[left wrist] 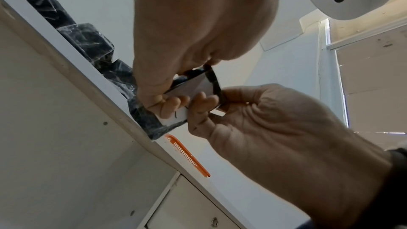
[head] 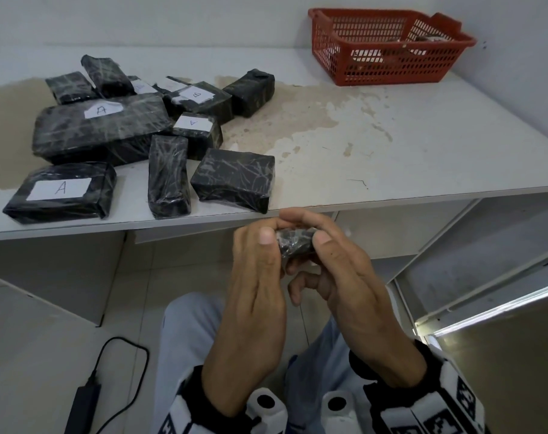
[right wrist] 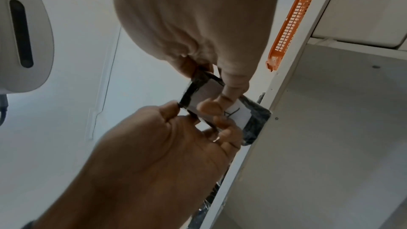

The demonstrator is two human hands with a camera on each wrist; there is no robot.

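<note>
Both hands hold a small black plastic-wrapped packet (head: 295,243) in the air, just below and in front of the table's front edge. My left hand (head: 271,241) pinches its left end, thumb on the near face. On the right end my right hand (head: 319,237) has its thumb near and its fingers curled over the top. In the left wrist view the packet (left wrist: 193,84) shows a white paper label with a pen mark. The right wrist view has the packet (right wrist: 203,91) with fingertips of both hands pressed on that label.
Several black wrapped packages (head: 103,130), some with white labels marked A or B, lie on the left half of the white table (head: 423,145). A red plastic basket (head: 388,45) stands at the back right. A black adapter with a cable (head: 87,399) lies on the floor.
</note>
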